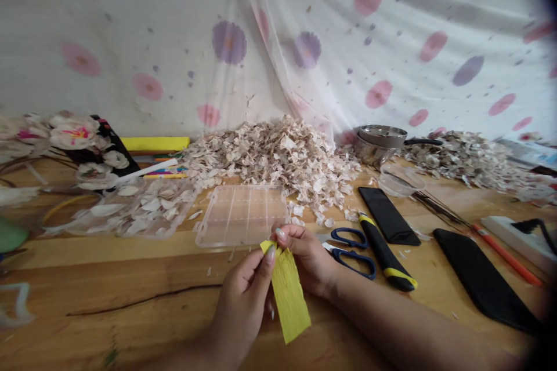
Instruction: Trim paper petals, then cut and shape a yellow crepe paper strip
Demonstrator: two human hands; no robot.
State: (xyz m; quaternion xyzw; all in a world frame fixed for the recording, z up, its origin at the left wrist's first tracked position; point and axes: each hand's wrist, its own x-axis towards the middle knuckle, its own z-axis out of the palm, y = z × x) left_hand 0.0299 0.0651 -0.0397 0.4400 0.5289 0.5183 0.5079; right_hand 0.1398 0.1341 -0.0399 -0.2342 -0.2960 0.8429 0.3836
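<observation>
A strip of yellow crepe paper (290, 298) hangs from both hands over the wooden table, its long end pointing down toward me. My left hand (247, 284) pinches the top edge between thumb and finger. Close beside it, my right hand (307, 255) pinches the same top end, where the paper looks gathered. A thin dark twig-like stem (143, 302) lies on the table and runs behind my left hand. Just right of my right hand are blue-handled scissors (354, 249), their blades partly hidden by it.
A clear compartment box (243, 214) lies ahead, with a large heap of pale dried petals (278, 156) behind. Rightward are a black-and-yellow cutter (387, 255), a phone (387, 214), a black slab (483, 278) and a metal pan (376, 145). White flowers (73, 130) stand left.
</observation>
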